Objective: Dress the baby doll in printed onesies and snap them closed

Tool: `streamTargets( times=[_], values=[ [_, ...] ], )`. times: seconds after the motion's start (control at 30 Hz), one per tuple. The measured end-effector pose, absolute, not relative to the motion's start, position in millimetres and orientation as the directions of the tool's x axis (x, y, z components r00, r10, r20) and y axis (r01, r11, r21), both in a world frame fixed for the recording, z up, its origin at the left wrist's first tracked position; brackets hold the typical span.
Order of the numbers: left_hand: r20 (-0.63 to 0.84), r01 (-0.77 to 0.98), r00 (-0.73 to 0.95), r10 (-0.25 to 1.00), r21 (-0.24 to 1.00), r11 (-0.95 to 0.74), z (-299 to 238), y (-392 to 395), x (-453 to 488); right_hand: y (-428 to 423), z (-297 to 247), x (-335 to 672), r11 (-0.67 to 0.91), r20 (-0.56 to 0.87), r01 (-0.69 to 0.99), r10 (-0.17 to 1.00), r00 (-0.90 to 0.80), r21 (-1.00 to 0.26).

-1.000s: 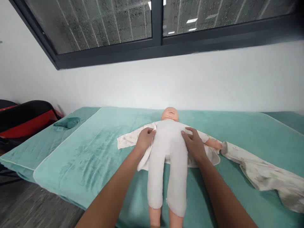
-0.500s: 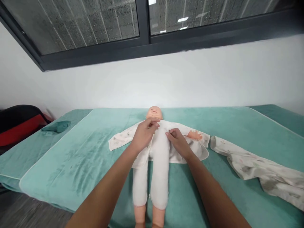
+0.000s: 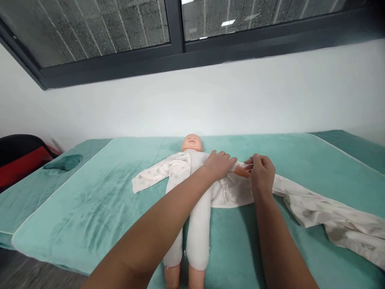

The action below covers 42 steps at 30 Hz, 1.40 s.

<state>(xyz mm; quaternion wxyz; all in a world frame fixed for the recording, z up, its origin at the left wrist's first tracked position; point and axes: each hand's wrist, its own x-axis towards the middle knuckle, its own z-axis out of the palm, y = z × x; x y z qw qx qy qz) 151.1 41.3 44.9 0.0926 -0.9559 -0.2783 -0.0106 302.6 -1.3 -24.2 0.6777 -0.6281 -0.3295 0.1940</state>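
One doll (image 3: 199,216), two garments (image 3: 177,166)

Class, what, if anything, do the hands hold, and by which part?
It cannot be told: the right hand curls at the doll's hand, any grip hidden; the left hand covers part of the doll's arm, its underside unseen.

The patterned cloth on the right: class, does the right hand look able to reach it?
Probably yes: the patterned cloth has one end beside the right hand, nothing visible between, though that hand looks busy near the doll's arm.
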Motion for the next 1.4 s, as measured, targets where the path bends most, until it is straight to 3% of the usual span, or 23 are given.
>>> streamTargets(
  times=[0.1,0.23,0.3,0.4,0.5,0.67,0.77,0.9,0.97,1.17,1.3,1.4],
  values=[
    [-0.013,0.542,0.832,0.554,-0.191,-0.818,38,46,164,1,-28,315,0.115,0.160,0.113,0.604,0.781,-0.987],
    [0.082,0.612,0.791,0.606,-0.116,-0.783,48,49,150,0,-29,323,0.160,0.164,0.093,0.523,0.837,-0.983],
    [0.137,0.631,0.771,0.622,-0.033,-0.775,57,50,138,0,-29,321,0.065,0.164,0.155,0.584,0.795,-0.986],
    [0.176,0.637,0.750,0.638,0.068,-0.768,65,49,125,1,-29,312,-0.100,0.167,0.370,0.763,0.624,-0.924],
    [0.183,0.631,0.751,0.635,0.089,-0.771,65,47,120,3,-27,300,-0.018,0.157,0.407,0.906,0.393,-0.913],
    [0.165,0.623,0.766,0.621,0.049,-0.781,63,48,115,3,-25,291,0.105,0.201,0.429,0.962,0.184,-0.897],
    [0.103,0.641,0.764,0.637,-0.018,-0.767,63,52,110,0,-25,289,0.063,0.129,0.296,0.969,0.211,-0.953],
    [0.132,0.647,0.761,0.635,-0.092,-0.757,60,55,112,-4,-20,283,0.081,0.053,-0.105,0.967,0.251,-0.991],
    [0.165,0.659,0.752,0.639,-0.137,-0.740,59,56,116,-6,-17,281,0.105,0.048,-0.227,0.969,0.242,-0.968],
    [0.158,0.634,0.770,0.619,-0.295,-0.714,70,54,113,-6,-18,292,0.193,0.061,-0.302,0.916,0.396,-0.934],
    [0.108,0.662,0.723,0.683,-0.394,-0.638,79,53,109,-8,-20,295,0.190,0.052,-0.343,0.926,0.374,-0.920],
    [0.100,0.721,0.648,0.755,-0.399,-0.566,80,56,112,-13,-16,293,0.192,0.071,-0.345,0.940,0.333,-0.919]
  ],
)
